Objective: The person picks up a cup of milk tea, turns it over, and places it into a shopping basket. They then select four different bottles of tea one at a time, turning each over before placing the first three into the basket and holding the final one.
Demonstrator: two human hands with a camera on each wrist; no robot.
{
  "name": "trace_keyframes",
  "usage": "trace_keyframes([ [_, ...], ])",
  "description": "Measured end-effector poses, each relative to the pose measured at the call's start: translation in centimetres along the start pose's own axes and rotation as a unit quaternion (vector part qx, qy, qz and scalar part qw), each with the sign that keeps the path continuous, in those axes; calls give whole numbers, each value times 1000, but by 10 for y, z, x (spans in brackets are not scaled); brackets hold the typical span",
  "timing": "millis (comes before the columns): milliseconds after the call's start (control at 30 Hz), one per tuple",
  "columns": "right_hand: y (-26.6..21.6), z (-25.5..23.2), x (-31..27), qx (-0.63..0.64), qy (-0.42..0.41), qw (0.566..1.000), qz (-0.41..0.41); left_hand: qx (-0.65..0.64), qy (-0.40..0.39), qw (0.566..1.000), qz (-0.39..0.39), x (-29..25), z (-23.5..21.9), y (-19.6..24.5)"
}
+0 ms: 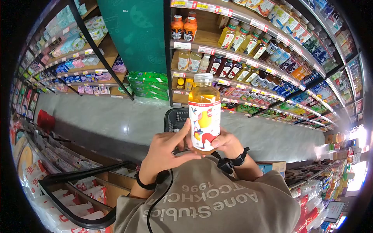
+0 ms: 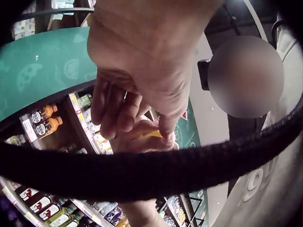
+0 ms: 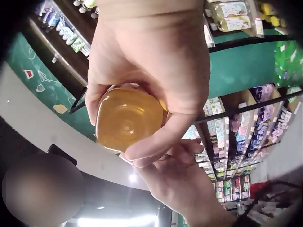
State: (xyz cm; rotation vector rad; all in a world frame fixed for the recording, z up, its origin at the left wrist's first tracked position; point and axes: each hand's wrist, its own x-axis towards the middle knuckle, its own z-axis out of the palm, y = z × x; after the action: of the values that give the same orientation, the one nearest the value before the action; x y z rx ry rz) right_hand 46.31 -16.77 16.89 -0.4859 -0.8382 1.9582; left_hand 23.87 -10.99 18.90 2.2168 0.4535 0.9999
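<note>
Upside-down white lettering on the grey shirt (image 1: 210,202) reads "Aone Stubics" in large type, with "TCOKHCM" and the number "1996" in a smaller line beside it; the spelling is hard to make out and may be off. The bottle (image 1: 204,112), held up in both hands, carries a white, red and yellow label (image 1: 204,124) with a cartoon figure, and the small print along its top edge is too fine to read. Price tags (image 1: 206,50) line the shelf edges, but their figures are too small to make out.
</note>
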Motion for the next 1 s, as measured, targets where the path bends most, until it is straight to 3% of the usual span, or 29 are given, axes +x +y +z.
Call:
trace_keyframes([
  [200, -17, 1, -11, -86, 46, 995, -31, -22, 4, 1000, 5, 12, 10, 0],
  [533, -43, -22, -33, -142, 44, 986, -76, -25, -4, 1000, -12, 44, 39, 10],
  [1000, -93, -44, -69, -161, 68, 980, -100, -18, -40, 999, -28, 93, 85, 12],
])
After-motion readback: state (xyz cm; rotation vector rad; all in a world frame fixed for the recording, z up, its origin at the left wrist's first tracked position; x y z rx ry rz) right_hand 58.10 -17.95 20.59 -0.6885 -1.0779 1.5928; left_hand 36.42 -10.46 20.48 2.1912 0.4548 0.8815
